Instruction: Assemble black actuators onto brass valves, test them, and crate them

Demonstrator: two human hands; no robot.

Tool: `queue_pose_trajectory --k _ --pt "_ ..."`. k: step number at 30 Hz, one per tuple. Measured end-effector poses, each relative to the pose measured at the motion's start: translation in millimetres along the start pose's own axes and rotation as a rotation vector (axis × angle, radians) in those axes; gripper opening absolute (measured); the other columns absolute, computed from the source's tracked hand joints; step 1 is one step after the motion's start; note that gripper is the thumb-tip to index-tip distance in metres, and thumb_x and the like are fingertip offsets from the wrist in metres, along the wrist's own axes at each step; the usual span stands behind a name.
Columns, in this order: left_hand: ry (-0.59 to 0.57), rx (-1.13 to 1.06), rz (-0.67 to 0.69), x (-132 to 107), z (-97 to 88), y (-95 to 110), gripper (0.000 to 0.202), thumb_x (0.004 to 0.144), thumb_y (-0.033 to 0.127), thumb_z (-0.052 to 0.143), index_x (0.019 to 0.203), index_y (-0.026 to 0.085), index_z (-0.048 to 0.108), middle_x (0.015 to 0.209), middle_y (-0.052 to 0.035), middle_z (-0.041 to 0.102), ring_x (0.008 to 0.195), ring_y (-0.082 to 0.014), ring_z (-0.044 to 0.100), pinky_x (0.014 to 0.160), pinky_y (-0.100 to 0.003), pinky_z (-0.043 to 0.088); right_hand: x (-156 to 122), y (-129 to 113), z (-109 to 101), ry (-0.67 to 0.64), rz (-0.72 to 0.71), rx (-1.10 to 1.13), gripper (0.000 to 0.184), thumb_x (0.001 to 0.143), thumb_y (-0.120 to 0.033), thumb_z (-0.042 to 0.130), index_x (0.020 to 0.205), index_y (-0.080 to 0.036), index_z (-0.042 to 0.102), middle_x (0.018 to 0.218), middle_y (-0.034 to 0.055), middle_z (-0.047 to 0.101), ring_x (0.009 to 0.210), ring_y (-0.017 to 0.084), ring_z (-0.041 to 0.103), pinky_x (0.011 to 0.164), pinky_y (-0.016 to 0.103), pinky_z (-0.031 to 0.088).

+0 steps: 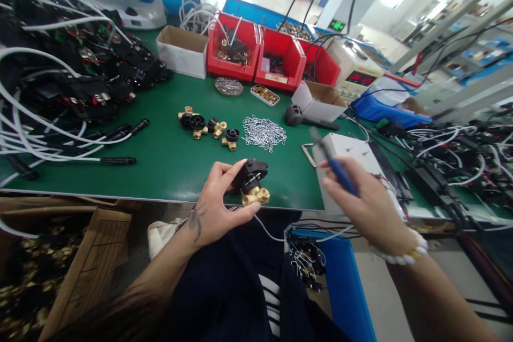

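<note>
My left hand [214,206] is wrapped round a valve with a black plastic housing [254,169] on top and a brass body [256,196] below, at the table's front edge. A white cable [269,232] hangs beneath it. To the right, my right hand [360,197] is closed round a blue-handled hand tool [342,175]; its tip is smeared by motion, so I cannot tell its exact kind. Beyond the left hand lie several brass fittings with black caps [230,140]. Right of those is a pile of small silver wire pins [264,133].
Red bins [280,59], a white carton [182,51] and a tray of brass parts [265,94] line the back. Black housings with white cables crowd the left [80,85] and right [473,155]. A metal-grey box [344,144] stands near the right hand.
</note>
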State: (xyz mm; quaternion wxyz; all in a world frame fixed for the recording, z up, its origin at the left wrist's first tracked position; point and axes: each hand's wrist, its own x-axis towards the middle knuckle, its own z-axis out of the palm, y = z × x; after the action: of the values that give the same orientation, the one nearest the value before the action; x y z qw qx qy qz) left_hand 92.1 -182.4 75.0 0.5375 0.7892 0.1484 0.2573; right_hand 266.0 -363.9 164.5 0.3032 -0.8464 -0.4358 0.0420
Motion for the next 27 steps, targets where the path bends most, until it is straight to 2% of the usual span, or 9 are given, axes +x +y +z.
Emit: queue_pose_trajectory --k 4,5,10,15,16,21,22,26,27 --pt "-0.016 -0.004 0.005 0.9 -0.6 -0.8 0.074 0.075 0.036 0.073 0.142 0.015 0.049 0.111 -0.0073 0.047 0.108 -0.0228 0.055 0.091 -0.04 0.058 4.2 -7.7 15.1 0.525 -0.166 0.415 0.018 0.086 -0.019 0.057 0.102 -0.027 0.052 0.075 -0.0031 0.046 0.06 0.013 0.049 0.057 0.029 0.045" --pt "-0.019 -0.007 0.003 1.1 -0.8 -1.0 0.074 0.075 0.036 0.073 0.142 0.016 0.049 0.111 -0.0071 0.047 0.108 -0.0228 0.055 0.091 -0.04 0.058 4.7 -8.2 21.5 0.502 -0.185 0.374 0.019 0.086 -0.019 0.057 0.102 -0.027 0.052 0.076 -0.0027 0.047 0.061 0.013 0.05 0.057 0.029 0.045" --pt "-0.023 -0.025 -0.003 1.1 -2.1 -3.2 0.072 0.075 0.036 0.073 0.141 0.016 0.05 0.11 -0.0068 0.048 0.106 -0.0217 0.056 0.09 -0.039 0.059 7.6 -8.7 29.6 -0.134 -0.207 -0.03 0.018 0.081 -0.015 0.058 0.098 -0.022 0.058 0.078 0.0003 0.057 0.065 0.015 0.056 0.06 0.03 0.047" --pt "-0.027 -0.03 0.025 0.7 -2.0 -4.5 0.073 0.075 0.036 0.073 0.142 0.017 0.049 0.112 -0.0075 0.048 0.108 -0.0223 0.055 0.089 -0.039 0.059 9.4 -11.7 28.1 0.536 -0.207 0.267 0.014 0.089 -0.02 0.057 0.1 -0.026 0.052 0.078 -0.0025 0.048 0.065 0.014 0.05 0.063 0.029 0.046" --pt "-0.028 -0.026 0.025 0.6 -1.9 -4.4 0.073 0.076 0.036 0.073 0.142 0.017 0.049 0.112 -0.0073 0.048 0.107 -0.0223 0.055 0.089 -0.039 0.059 9.0 -11.8 30.7 0.564 -0.215 0.274 0.014 0.089 -0.02 0.056 0.1 -0.027 0.051 0.078 -0.0024 0.047 0.064 0.014 0.05 0.062 0.029 0.046" --pt "-0.018 -0.02 0.02 -0.4 -0.9 -5.1 0.071 0.076 0.035 0.073 0.142 0.024 0.05 0.111 -0.0052 0.048 0.106 -0.0218 0.056 0.09 -0.04 0.059 8.3 -11.2 32.4 -0.139 -0.2 -0.103 0.016 0.083 -0.015 0.055 0.096 -0.023 0.058 0.08 0.002 0.058 0.064 0.016 0.055 0.06 0.031 0.047" --pt "-0.012 -0.018 0.028 -0.6 -0.4 -5.8 0.071 0.076 0.035 0.073 0.142 0.025 0.05 0.111 -0.0051 0.048 0.106 -0.022 0.056 0.089 -0.04 0.059 9.0 -11.3 30.0 -0.097 -0.204 -0.099 0.016 0.083 -0.015 0.055 0.097 -0.023 0.058 0.081 0.0024 0.059 0.067 0.017 0.056 0.063 0.032 0.048" --pt "-0.011 0.002 0.067 -0.7 1.2 -8.3 0.071 0.076 0.037 0.073 0.142 0.024 0.049 0.112 -0.0059 0.049 0.105 -0.0221 0.056 0.089 -0.041 0.059 11.4 -12.0 25.0 0.523 -0.16 0.173 0.014 0.09 -0.023 0.055 0.102 -0.027 0.051 0.083 0.0003 0.053 0.069 0.017 0.056 0.066 0.032 0.05" --pt "-0.008 0.005 0.07 -0.6 1.4 -8.5 0.071 0.077 0.037 0.073 0.142 0.024 0.049 0.111 -0.0058 0.049 0.104 -0.022 0.056 0.089 -0.041 0.059 11.6 -12.1 25.1 0.512 -0.154 0.188 0.014 0.09 -0.023 0.054 0.102 -0.027 0.05 0.082 -0.0002 0.052 0.066 0.016 0.055 0.064 0.032 0.049"
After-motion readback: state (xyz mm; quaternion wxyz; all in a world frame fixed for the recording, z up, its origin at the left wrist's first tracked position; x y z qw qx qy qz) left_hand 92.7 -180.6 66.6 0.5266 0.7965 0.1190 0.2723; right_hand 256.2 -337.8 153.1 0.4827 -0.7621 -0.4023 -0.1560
